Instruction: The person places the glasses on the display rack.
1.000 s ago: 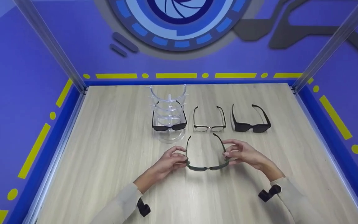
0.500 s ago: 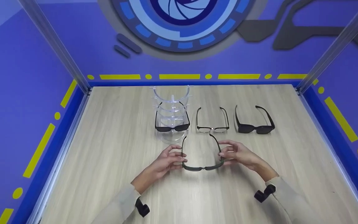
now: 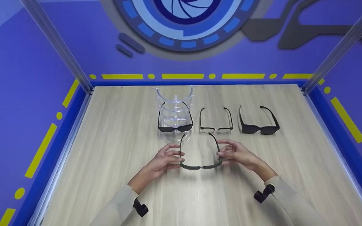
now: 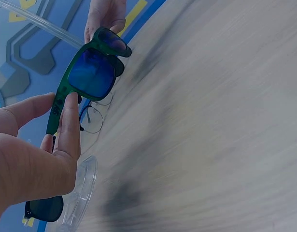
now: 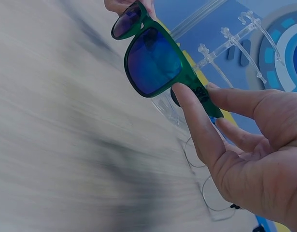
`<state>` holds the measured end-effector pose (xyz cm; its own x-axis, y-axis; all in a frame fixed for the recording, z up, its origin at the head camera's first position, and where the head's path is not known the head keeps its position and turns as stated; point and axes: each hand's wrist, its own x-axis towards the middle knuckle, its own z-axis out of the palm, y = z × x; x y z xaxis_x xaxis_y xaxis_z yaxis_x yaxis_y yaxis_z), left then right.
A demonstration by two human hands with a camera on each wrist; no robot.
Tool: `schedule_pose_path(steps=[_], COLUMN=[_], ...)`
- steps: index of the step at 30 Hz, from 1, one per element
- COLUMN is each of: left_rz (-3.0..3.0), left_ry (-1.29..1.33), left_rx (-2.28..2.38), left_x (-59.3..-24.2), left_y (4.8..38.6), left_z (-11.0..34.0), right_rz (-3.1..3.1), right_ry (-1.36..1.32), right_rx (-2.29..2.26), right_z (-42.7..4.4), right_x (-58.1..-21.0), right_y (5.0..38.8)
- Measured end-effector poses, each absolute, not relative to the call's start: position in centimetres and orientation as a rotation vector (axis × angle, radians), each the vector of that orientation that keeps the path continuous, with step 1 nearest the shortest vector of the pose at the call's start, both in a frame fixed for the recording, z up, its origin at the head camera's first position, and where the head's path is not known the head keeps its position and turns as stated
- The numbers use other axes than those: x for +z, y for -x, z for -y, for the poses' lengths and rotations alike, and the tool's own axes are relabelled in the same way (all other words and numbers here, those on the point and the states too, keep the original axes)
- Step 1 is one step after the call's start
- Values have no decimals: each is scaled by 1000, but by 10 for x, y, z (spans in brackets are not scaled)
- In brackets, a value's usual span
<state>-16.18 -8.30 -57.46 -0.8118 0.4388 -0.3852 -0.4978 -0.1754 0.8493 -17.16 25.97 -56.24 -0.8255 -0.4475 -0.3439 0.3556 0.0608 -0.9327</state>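
Note:
Both hands hold a pair of green-framed sunglasses (image 3: 192, 167) above the table, temples unfolded and pointing away from me. My left hand (image 3: 164, 160) pinches the left temple between thumb and fingers near the hinge. On the other side my right hand (image 3: 238, 154) pinches the right temple in the same way. In the right wrist view the sunglasses (image 5: 153, 63) show blue mirrored lenses. Behind them stands a clear acrylic glasses rack (image 3: 175, 110), with black sunglasses (image 3: 175, 128) on a low tier of it.
Right of the rack lie thin-framed eyeglasses (image 3: 216, 129) with clear lenses. Beyond them, thick black sunglasses (image 3: 260, 129) lie with temples unfolded. Blue panels (image 3: 156, 67) wall the wooden table (image 3: 118, 125) at the back and sides.
Both hands have moved the green sunglasses leftward and slightly away from me, toward the front of the rack. The other glasses stay in place; the head view has shifted a little.

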Motion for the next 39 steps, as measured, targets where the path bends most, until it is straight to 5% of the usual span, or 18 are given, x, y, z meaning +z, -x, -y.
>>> schedule_pose_path(steps=[39], left_rz=[-1559], left_ry=[22], left_rx=[2142], left_x=[-539], left_y=[167], left_z=[120], right_rz=[-1761], right_ry=[190], right_rx=[-1816], right_z=[-231], right_x=[-516], right_y=[186])
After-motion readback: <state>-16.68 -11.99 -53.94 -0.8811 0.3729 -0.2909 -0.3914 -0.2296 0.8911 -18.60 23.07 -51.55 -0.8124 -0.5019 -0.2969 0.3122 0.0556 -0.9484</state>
